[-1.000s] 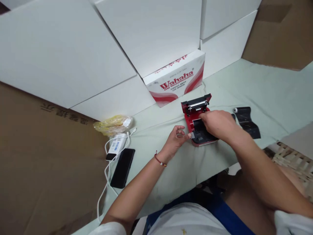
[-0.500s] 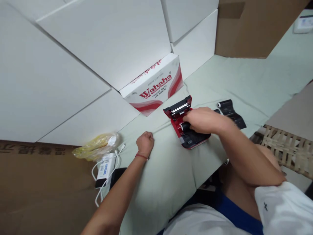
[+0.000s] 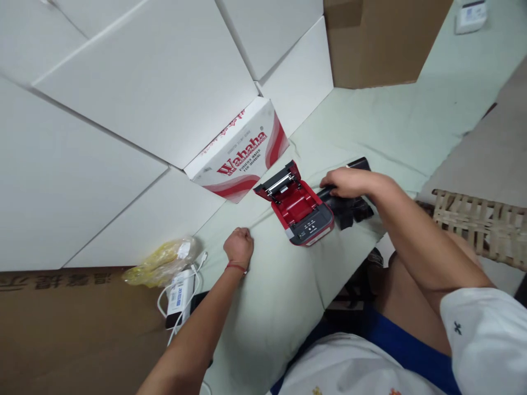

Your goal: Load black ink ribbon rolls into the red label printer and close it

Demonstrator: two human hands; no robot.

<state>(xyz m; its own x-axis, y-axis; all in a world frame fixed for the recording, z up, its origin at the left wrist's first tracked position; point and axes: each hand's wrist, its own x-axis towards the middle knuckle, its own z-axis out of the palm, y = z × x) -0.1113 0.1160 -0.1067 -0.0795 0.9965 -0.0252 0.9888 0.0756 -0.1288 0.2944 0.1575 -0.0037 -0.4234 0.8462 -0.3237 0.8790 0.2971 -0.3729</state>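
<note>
A small red and black label printer (image 3: 302,233) stands on the pale green cloth with its lid (image 3: 282,184) raised. Its red inner bay shows nothing in it. Just right of the printer, my right hand (image 3: 348,182) has its fingers curled over a black roll (image 3: 326,193) of thin film. More black film (image 3: 349,211) lies crumpled beneath and beside that hand, and another black roll (image 3: 361,163) shows behind it. My left hand (image 3: 239,247) rests on the cloth as a closed fist, left of the printer and apart from it.
Behind the printer, a white and red Wahaha box (image 3: 241,159) leans against stacked white boxes (image 3: 156,82). A yellow plastic bag (image 3: 162,262), a white power strip (image 3: 180,291) and white cables lie at left. A brown carton (image 3: 379,44) stands at back right.
My right hand has taken the black roll out of the printer's bay and moved right with it, onto the other black film. My left fist stays on the cloth. The view has shifted slightly.
</note>
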